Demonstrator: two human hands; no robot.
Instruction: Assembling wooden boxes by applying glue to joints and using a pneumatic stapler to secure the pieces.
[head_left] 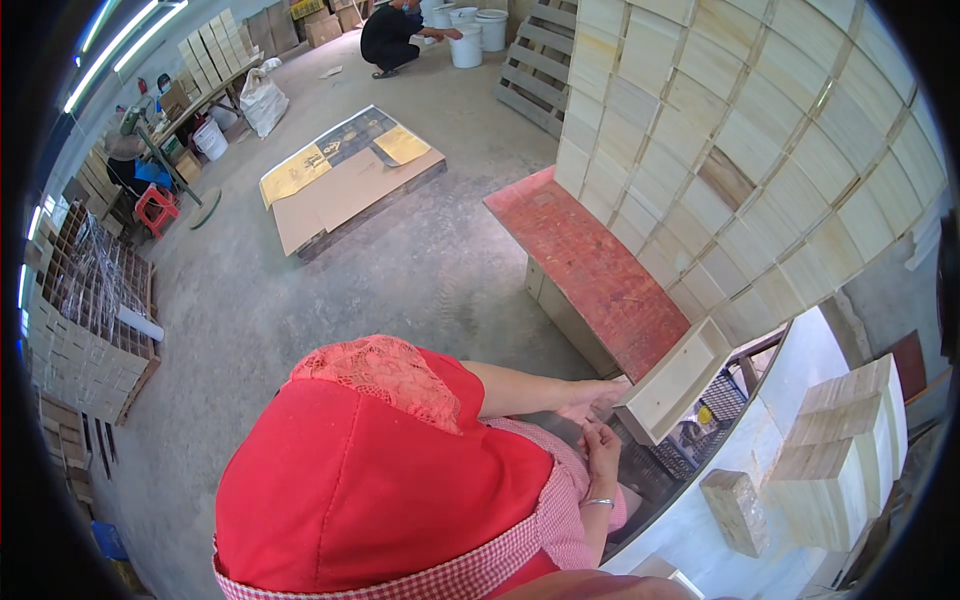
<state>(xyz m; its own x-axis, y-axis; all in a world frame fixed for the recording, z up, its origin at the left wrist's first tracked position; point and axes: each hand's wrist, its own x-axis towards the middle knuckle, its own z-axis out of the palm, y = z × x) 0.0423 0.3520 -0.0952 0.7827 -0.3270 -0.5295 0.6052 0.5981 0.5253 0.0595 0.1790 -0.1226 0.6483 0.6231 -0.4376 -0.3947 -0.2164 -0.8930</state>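
Observation:
My left hand (pixel 592 397) reaches out from a red sleeve. Its palm is partly turned up and its fingers extend to the end of a long, shallow, open wooden box (pixel 685 375); whether they touch it I cannot tell. Just below, my right hand (pixel 600 447), with a silver bangle (pixel 599 502) on its wrist, has its fingers drawn together beside the left palm. Anything between those fingers is too small to make out. The box lies tilted beside the end of a red-topped bench (pixel 590 265), its hollow side facing up.
A tall wall of stacked pale wooden boxes (pixel 740 130) rises behind the bench. On the white table (pixel 690 530) at right stand wooden blocks (pixel 735 510). A dark plastic crate (pixel 680 450) sits beneath the box. Cardboard covers a pallet (pixel 340 205); a person (pixel 390 40) crouches by white buckets (pixel 466 48).

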